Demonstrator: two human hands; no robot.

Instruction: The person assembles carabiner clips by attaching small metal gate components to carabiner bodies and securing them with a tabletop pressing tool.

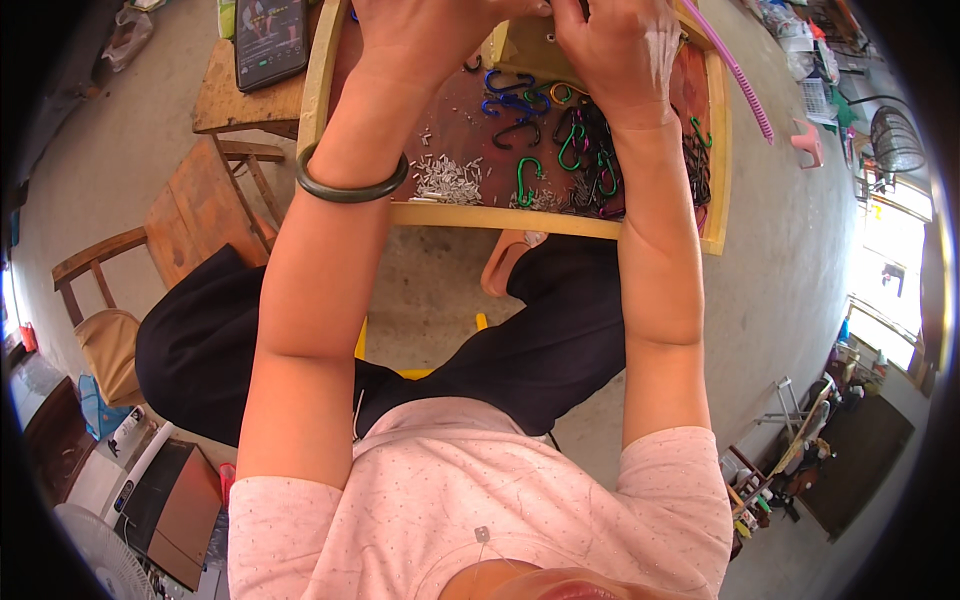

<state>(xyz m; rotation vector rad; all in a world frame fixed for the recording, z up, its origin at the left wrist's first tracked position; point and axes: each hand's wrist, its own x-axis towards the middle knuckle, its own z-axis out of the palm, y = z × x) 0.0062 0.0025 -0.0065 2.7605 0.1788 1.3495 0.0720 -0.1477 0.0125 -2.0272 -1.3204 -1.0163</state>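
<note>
Over the wooden-framed tray table (500, 215), my left hand (430, 35) and my right hand (620, 50) are close together at the top edge of the view. Their fingers are bent inward and partly cut off; what they pinch is hidden. Below them lie blue S-shaped hooks (510, 100), a green hook (527, 180) and a heap of dark and green hooks (590, 150) beside my right wrist. A pile of small silvery pins (445, 180) is near my left wrist. A yellowish block or box (535, 50) sits between the hands.
A phone (272, 40) rests on a wooden stool (230, 85) at the left, near a wooden chair (185, 200). A pink coiled cord (740, 75) hangs past the tray's right side. My knees are under the tray's near edge.
</note>
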